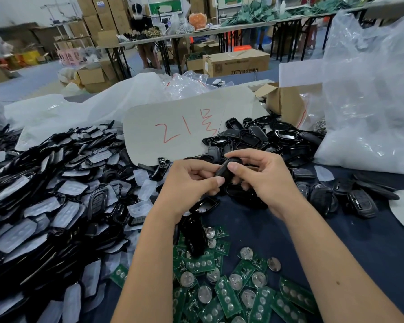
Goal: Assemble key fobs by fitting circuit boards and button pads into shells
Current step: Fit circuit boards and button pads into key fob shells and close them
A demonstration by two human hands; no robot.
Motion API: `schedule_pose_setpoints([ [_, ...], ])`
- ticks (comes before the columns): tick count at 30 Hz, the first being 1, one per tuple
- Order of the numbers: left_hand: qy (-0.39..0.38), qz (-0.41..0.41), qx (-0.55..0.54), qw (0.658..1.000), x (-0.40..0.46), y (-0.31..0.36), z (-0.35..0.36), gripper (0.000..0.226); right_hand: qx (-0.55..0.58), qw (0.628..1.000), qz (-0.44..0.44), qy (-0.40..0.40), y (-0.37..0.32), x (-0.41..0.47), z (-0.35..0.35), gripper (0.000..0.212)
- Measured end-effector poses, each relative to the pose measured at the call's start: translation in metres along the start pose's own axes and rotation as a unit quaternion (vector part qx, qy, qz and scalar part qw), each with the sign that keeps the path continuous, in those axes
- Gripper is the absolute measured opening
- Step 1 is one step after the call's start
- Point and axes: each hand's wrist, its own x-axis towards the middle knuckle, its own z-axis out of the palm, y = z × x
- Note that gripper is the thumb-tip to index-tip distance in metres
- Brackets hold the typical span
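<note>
Assembly workshop: stacked cartons (98, 12), folding tables (149, 40), heaped shells (44, 194).

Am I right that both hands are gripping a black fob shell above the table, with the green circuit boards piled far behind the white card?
Not quite: in the head view the green circuit boards lie nearest the person, beneath the forearms. Both hands do grip the black fob shell.

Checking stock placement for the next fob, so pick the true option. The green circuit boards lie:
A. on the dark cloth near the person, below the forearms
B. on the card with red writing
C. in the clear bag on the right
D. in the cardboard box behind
A: the green circuit boards are scattered on the dark cloth at the near edge, between and under the forearms, while both hands hold a black shell above.
</note>
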Motion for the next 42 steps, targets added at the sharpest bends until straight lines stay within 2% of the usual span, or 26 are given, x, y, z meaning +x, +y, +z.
schedule_pose_setpoints([
  [4, -0.008, -0.028, -0.073, 0.997, -0.001, 0.001, 0.001, 0.016, 0.027, 1.000, -0.003, 0.005, -0.001, 0.000, -0.001, 0.015],
  [9, 0.042, -0.077, -0.158, 0.984, -0.001, 0.001, -0.004, 0.009, -0.019, 0.997, -0.014, -0.068, -0.007, -0.002, -0.003, 0.044],
  [19, 0.030, -0.113, -0.252, 0.961, -0.004, 0.004, -0.011, 0.028, -0.019, 0.998, -0.007, -0.067, -0.006, -0.004, 0.003, 0.037],
  [23, 0.036, -0.120, -0.259, 0.958, -0.004, 0.003, -0.012, 0.031, -0.004, 0.998, -0.009, -0.064, -0.007, -0.005, 0.003, 0.036],
  [35, 0.035, -0.118, -0.237, 0.964, -0.004, 0.003, -0.011, 0.019, -0.004, 0.998, -0.005, -0.060, -0.003, -0.003, 0.004, 0.039],
  [40, 0.018, -0.107, -0.227, 0.968, -0.004, 0.004, -0.013, 0.038, 0.004, 0.998, -0.003, -0.056, -0.002, -0.002, 0.005, 0.039],
  [42, 0.025, -0.102, -0.223, 0.969, -0.004, 0.003, -0.012, 0.037, 0.008, 0.999, -0.001, -0.054, -0.002, -0.002, 0.006, 0.039],
])
